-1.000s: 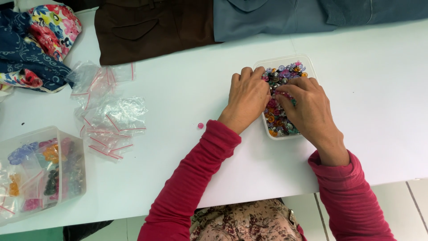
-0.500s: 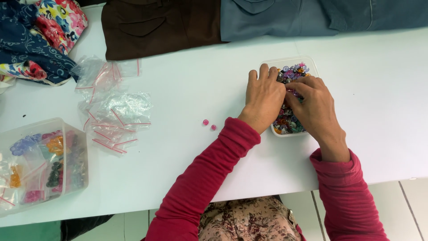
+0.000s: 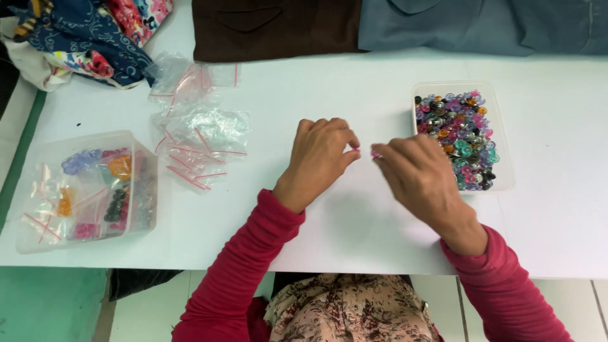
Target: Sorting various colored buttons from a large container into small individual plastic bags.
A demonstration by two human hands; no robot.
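Hands have been lifted out of the clear rectangular plastic tray of mixed coloured buttons [image 3: 500, 136]. A small pink button [image 3: 375, 153] is pinched between left hand [image 3: 321, 158] and right hand [image 3: 418, 177] fingertips above the white table [image 3: 354, 88], so sorting appears under way.

I have one view only, from the camera on the person's head, looking almost straight down on the white table [image 3: 354, 82]. It sits close above the work. The near table edge and the person's lap fill the bottom; folded cloth lies along the far edge. The left hand [image 3: 320, 158] and right hand [image 3: 418, 177] meet mid-frame. No second view shares anything.
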